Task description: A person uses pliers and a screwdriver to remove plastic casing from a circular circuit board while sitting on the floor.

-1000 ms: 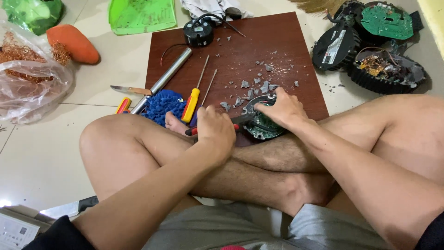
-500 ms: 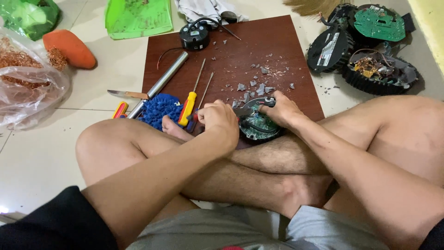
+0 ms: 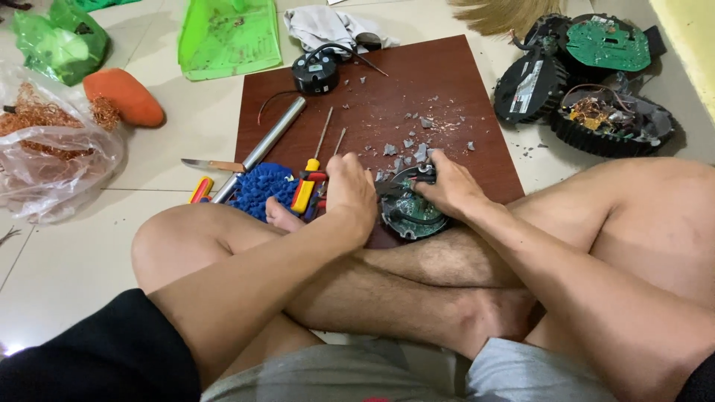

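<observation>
My right hand point(image 3: 449, 190) grips a small round black part with a green circuit board point(image 3: 409, 214), held down at the near edge of a dark red wooden board point(image 3: 447, 89) against my crossed legs. My left hand point(image 3: 351, 192) is closed around a dark plier-like tool point(image 3: 393, 186) whose tip touches the round part. Its handles are hidden under my fingers. Grey broken chips point(image 3: 406, 141) lie scattered on the wooden board just beyond both hands.
Left of my hands lie yellow-and-red screwdrivers point(image 3: 307, 190), a blue bristly pad point(image 3: 257, 190), a metal tube point(image 3: 261, 149) and a knife point(image 3: 212, 165). A black round unit point(image 3: 316, 73) sits at the board's far edge. Dismantled black housings point(image 3: 588, 82) lie right; copper-wire bag point(image 3: 45, 149) left.
My left hand has slid right along the board's near edge, closing in on the round part. My right hand stays on that part, now gripping it lower and more tightly.
</observation>
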